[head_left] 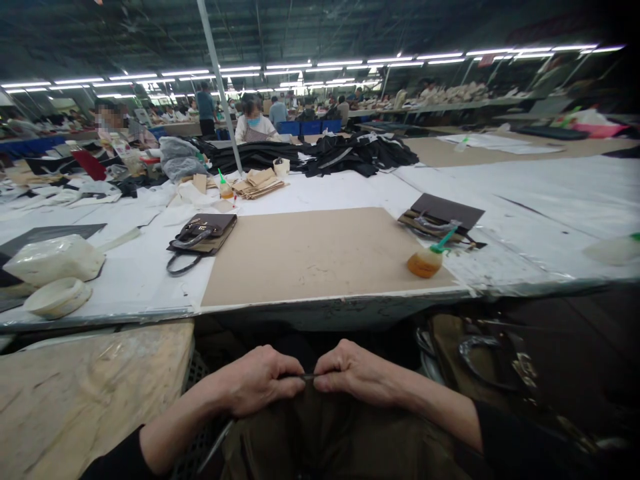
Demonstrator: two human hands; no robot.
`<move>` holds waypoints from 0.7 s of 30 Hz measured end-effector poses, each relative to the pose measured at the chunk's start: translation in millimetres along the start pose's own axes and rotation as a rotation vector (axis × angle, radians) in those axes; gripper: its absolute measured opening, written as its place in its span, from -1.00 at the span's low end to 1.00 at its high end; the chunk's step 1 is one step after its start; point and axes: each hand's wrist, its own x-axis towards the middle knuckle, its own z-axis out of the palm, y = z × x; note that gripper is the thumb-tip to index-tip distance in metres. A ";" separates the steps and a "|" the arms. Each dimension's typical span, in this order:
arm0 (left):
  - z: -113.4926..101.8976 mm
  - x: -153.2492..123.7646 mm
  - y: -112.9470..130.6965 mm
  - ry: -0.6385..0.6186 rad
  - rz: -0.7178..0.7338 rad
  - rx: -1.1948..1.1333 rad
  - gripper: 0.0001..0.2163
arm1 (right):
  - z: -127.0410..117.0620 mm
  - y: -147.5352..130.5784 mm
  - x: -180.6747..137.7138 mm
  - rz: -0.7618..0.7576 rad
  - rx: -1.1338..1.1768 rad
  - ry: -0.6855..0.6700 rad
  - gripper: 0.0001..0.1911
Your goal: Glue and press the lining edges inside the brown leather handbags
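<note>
Over my lap, below the table's front edge, both hands meet thumb to thumb. My left hand (267, 379) pinches a thin dark strip-like edge (309, 377) between thumb and fingers. Close beside it, my right hand (345, 370) pinches the same edge from the other side. Dark olive-brown material (320, 433) spreads below the hands; whether it is joined to that edge I cannot tell. At my right lies an olive-and-brown handbag (493, 360) with a plastic-wrapped handle and metal fittings, partly in shadow.
A tan board (310, 257) lies on the white table. Dark handbags flank it, one at left (204, 233) and one at right (443, 215). A glue bottle (427, 259) with a green nozzle stands at its right. Far left sit a wrapped block (55, 259) and a round tub (57, 298).
</note>
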 end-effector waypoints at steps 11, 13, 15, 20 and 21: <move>11.8 0.5 4.7 0.047 -0.122 -0.252 -0.81 | -4.4 -19.7 -11.5 0.036 -0.026 -0.103 -0.70; 13.3 0.6 4.6 0.057 -0.115 -0.264 -0.80 | -5.1 -25.5 -6.5 0.045 -0.077 -0.117 -0.68; 12.9 0.3 4.9 0.062 -0.097 -0.248 -0.77 | -4.2 -30.0 0.5 -0.014 -0.189 -0.096 -0.72; 1.0 -16.6 6.2 0.038 -0.130 -0.200 -0.73 | 0.3 -34.3 9.3 -0.072 -0.261 -0.054 -0.73; -1.9 -24.6 6.6 0.019 -0.149 -0.221 -0.68 | 0.6 -33.4 8.9 -0.053 -0.256 -0.041 -0.74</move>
